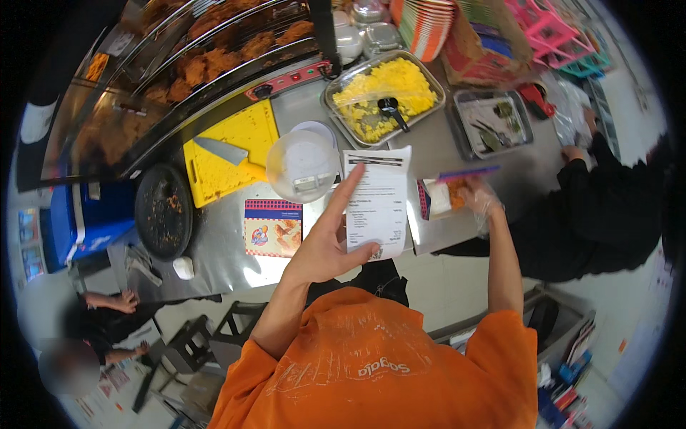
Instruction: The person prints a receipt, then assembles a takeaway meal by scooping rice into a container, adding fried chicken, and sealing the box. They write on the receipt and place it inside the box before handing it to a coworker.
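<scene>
A long printed paper receipt [376, 209] is in my bare left hand [335, 230], pinched with the thumb across its lower part. My right hand [481, 199] wears a clear plastic glove and reaches into an open cardboard food box [425, 201]. Its fingers touch a piece of fried chicken [457, 192] there; whether they grip it is hidden. A white wrapped portion [440, 197] sits beside the chicken. The box's lid [469, 172] stands raised at the far side. Left of my left hand, a closed printed box [273, 228] lies on the steel counter [220, 236].
Behind the hands stand a digital scale with a plastic bowl [300, 155], a tray of yellow food [383, 99] and a steel tray [493, 126]. A knife [222, 150] lies on a yellow cutting board [236, 128]. Another person's black sleeve [584, 171] is at right.
</scene>
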`<move>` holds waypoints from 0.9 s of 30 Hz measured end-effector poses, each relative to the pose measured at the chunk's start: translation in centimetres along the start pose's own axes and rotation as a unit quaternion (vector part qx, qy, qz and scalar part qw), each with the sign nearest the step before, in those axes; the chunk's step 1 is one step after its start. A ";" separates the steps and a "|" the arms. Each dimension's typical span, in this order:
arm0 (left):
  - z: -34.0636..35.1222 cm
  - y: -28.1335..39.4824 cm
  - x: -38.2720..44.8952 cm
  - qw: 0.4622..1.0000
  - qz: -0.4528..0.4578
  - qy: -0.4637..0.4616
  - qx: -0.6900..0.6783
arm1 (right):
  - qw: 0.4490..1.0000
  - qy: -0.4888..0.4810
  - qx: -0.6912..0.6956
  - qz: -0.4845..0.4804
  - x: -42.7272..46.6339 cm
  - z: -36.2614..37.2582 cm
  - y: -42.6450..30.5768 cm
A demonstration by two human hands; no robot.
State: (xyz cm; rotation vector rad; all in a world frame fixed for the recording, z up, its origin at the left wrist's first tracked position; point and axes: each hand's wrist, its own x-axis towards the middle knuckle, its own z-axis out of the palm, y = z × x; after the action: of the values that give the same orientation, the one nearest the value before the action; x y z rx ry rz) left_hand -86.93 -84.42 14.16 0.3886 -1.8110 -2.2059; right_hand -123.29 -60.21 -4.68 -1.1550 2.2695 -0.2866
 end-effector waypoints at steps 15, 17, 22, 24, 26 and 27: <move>5.9 -0.4 6.4 0.996 -0.029 0.083 0.004 | 0.969 0.218 -0.102 0.052 -3.2 1.5 -3.6; 5.3 -0.8 6.2 0.995 -0.023 0.097 0.011 | 0.987 0.135 -0.067 0.062 -4.4 -2.7 -7.7; 4.1 -0.2 5.5 0.990 0.004 0.142 -0.018 | 0.998 -0.007 0.012 -0.060 -0.2 -10.8 -20.0; 3.6 0.2 5.3 0.987 0.021 0.159 -0.023 | 0.987 0.119 0.008 -0.105 8.4 -8.4 -21.6; 3.0 0.8 5.2 0.986 0.034 0.163 -0.017 | 0.988 0.131 -0.078 -0.038 16.1 -4.8 -20.2; 2.6 0.9 5.2 0.985 0.039 0.169 -0.019 | 0.990 0.106 -0.091 0.003 18.1 -4.0 -20.8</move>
State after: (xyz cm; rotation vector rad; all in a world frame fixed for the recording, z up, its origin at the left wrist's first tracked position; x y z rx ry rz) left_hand -92.71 -84.13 15.33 0.6301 -1.5729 -1.9760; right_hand -120.06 -87.40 0.42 -1.2612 2.5288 -0.2116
